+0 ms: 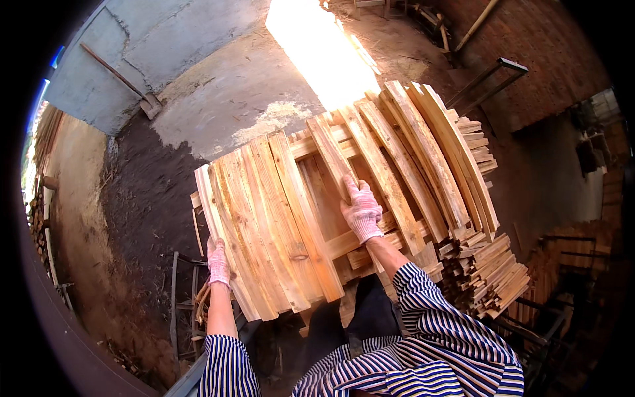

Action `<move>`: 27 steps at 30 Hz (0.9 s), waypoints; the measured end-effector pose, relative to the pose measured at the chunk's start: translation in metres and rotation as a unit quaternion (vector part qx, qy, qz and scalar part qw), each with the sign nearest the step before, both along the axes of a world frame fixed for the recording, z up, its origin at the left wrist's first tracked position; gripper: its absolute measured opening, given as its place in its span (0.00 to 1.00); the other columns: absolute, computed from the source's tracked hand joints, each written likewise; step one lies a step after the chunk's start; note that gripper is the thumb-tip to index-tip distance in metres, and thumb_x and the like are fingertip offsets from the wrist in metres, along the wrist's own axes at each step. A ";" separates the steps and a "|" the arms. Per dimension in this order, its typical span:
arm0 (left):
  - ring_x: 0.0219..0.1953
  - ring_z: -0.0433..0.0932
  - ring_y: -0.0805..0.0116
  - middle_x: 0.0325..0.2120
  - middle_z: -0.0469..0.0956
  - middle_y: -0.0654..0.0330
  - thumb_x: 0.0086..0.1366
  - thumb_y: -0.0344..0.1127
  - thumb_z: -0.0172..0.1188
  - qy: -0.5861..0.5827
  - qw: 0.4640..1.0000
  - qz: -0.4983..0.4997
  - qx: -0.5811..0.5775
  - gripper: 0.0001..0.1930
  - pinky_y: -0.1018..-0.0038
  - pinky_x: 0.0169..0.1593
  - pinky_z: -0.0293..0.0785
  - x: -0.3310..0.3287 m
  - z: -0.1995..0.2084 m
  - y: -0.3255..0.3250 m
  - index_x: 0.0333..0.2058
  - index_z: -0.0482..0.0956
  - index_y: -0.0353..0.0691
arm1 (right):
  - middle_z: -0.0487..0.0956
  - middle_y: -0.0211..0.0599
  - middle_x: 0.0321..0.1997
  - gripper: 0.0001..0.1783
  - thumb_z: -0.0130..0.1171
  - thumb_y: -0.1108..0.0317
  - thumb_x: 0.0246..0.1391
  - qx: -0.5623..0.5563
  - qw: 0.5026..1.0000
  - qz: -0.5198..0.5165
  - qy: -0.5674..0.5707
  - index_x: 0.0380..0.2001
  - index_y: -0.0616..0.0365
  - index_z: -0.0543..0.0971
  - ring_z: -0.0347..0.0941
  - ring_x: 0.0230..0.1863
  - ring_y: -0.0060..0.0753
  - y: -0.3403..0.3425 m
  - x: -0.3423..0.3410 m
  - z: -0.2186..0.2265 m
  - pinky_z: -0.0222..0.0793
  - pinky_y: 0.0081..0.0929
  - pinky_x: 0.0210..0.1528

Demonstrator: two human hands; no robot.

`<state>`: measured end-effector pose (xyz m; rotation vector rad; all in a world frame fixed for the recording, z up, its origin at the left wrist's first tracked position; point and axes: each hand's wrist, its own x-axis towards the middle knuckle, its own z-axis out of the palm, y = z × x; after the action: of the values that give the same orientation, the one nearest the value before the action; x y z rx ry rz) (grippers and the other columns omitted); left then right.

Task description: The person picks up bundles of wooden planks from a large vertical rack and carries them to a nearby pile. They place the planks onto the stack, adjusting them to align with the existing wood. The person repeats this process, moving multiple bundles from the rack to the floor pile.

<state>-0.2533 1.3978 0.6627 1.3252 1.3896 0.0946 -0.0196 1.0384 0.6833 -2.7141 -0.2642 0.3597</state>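
Observation:
Pale wooden boards (264,218) lie side by side across the left part of a wooden frame, close together. My left hand (218,263), in a pinkish-white knitted glove, is closed at the outer edge of the leftmost board (225,231); part of its fingers is hidden. My right hand (363,210), in a like glove, grips a separate slat (329,145) with its fingers wrapped round the near end. Between that slat and the joined boards is a gap, through which the crossbar (342,245) of the frame shows.
More slats (403,165) lie to the right, spaced and overlapping. Stacked wood pieces (493,278) stand at the right. A shovel (151,106) leans on the grey wall at the far left. Bright sunlight falls on the floor (311,53) beyond. A metal frame (175,304) stands at the lower left.

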 end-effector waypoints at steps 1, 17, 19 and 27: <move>0.63 0.70 0.44 0.67 0.68 0.51 0.73 0.55 0.56 -0.012 0.999 0.011 0.029 0.35 0.33 0.51 0.71 -0.031 -0.006 0.024 0.75 0.57 0.57 | 0.67 0.50 0.73 0.32 0.56 0.49 0.65 0.041 0.997 0.022 0.054 0.72 0.33 0.68 0.77 0.59 0.51 0.027 -0.011 0.012 0.77 0.48 0.56; 0.69 0.63 0.39 0.71 0.62 0.48 0.74 0.56 0.56 0.006 1.000 -0.014 0.013 0.37 0.25 0.52 0.67 -0.005 -0.012 0.003 0.75 0.55 0.53 | 0.66 0.48 0.73 0.43 0.63 0.67 0.59 -0.111 0.993 -0.030 -0.026 0.74 0.20 0.61 0.73 0.63 0.55 -0.073 0.071 -0.014 0.74 0.48 0.60; 0.67 0.65 0.38 0.71 0.62 0.48 0.73 0.57 0.57 0.018 1.000 -0.015 -0.013 0.39 0.27 0.52 0.68 0.004 -0.002 -0.006 0.76 0.54 0.52 | 0.67 0.46 0.73 0.44 0.64 0.66 0.60 -0.168 0.984 -0.041 -0.051 0.75 0.20 0.60 0.71 0.65 0.53 -0.091 0.068 0.000 0.72 0.48 0.62; 0.55 0.79 0.45 0.62 0.73 0.48 0.75 0.58 0.53 0.057 0.998 -0.015 0.018 0.34 0.40 0.43 0.77 0.010 0.000 -0.008 0.73 0.59 0.55 | 0.67 0.45 0.69 0.45 0.57 0.75 0.62 -0.219 0.975 -0.041 -0.029 0.75 0.19 0.57 0.69 0.67 0.51 -0.120 0.081 0.007 0.72 0.46 0.62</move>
<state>-0.2438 1.3897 0.6626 1.3982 1.4691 0.0249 0.0612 0.9181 0.6900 -3.1604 -0.0956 0.3491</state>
